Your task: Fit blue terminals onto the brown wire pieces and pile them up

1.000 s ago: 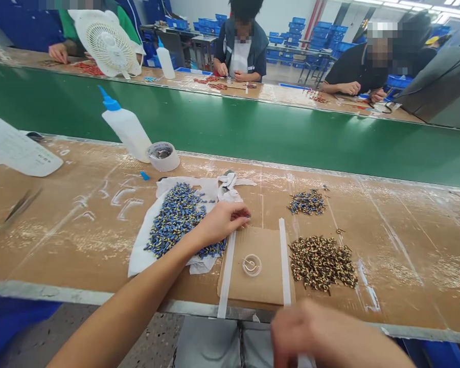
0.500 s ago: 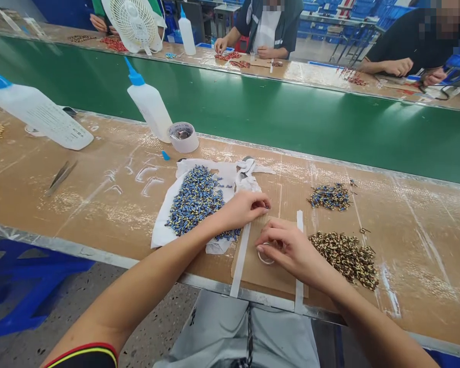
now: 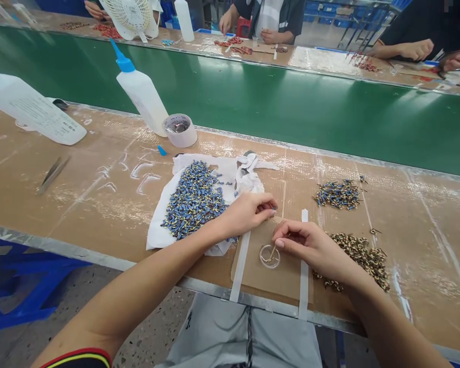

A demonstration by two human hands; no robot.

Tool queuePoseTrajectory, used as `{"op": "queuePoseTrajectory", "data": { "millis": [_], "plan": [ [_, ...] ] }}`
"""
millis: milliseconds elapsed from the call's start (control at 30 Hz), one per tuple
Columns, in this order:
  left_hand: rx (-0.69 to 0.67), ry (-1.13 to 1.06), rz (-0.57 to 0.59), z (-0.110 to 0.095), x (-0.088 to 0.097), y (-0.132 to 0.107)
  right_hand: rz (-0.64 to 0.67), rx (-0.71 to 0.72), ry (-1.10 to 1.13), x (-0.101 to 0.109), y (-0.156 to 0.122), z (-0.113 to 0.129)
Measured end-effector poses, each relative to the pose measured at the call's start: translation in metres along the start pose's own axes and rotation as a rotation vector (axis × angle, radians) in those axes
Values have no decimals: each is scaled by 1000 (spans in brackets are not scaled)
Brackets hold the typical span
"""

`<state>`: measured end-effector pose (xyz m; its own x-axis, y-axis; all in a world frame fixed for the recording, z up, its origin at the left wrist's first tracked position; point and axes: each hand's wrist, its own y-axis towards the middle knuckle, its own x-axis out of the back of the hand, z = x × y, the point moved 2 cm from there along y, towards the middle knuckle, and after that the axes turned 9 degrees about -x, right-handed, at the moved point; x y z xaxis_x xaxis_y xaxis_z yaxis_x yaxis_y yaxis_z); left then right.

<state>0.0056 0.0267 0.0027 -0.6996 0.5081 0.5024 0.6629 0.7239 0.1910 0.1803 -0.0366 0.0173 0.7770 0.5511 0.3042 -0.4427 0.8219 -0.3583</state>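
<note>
My left hand (image 3: 251,210) is closed in a pinch over the top of the cardboard pad (image 3: 253,276). A tiny bluish piece shows at its fingertips, partly hidden. My right hand (image 3: 308,245) is closed too, thumb and forefinger pinching a thin stick (image 3: 273,251). The stick slants down to a small round clear dish (image 3: 269,264) on the pad. Left of my hands, many small blue-and-yellow pieces (image 3: 195,202) are heaped on a white cloth (image 3: 159,230). Beside my right hand lies a pile of brown-and-gold pieces (image 3: 362,255).
A smaller pile of blue-and-gold pieces (image 3: 337,195) lies farther back. Two white bottles (image 3: 143,99) with blue nozzles, a tape roll (image 3: 181,134) and tweezers (image 3: 53,175) are on the left. Beyond the green belt (image 3: 253,102), other people's hands work near a fan (image 3: 128,18).
My right hand has shifted right off the dish, so the dish and the stick now show. My left hand stays pinched close to its former place. The view has shifted slightly.
</note>
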Motion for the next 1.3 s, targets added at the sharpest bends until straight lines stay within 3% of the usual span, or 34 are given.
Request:
{"op": "queuePoseTrajectory", "data": {
  "millis": [133, 200, 400, 500, 1300],
  "plan": [
    [23, -46, 25, 1, -1, -1, -32, -20, 168, 5, 1, 0],
    [50, -102, 44, 2, -3, -1, -123, 10, 220, 11, 0, 1],
    [126, -314, 109, -1, -12, -1, -705, 190, 170, 26, -6, 0],
    [142, -355, 100, -1, -14, -1, -843, 212, 80, 24, -5, -5],
    [120, -298, 119, 2, -17, -1, -770, 212, -196, 15, 2, -6]
  ]
}}
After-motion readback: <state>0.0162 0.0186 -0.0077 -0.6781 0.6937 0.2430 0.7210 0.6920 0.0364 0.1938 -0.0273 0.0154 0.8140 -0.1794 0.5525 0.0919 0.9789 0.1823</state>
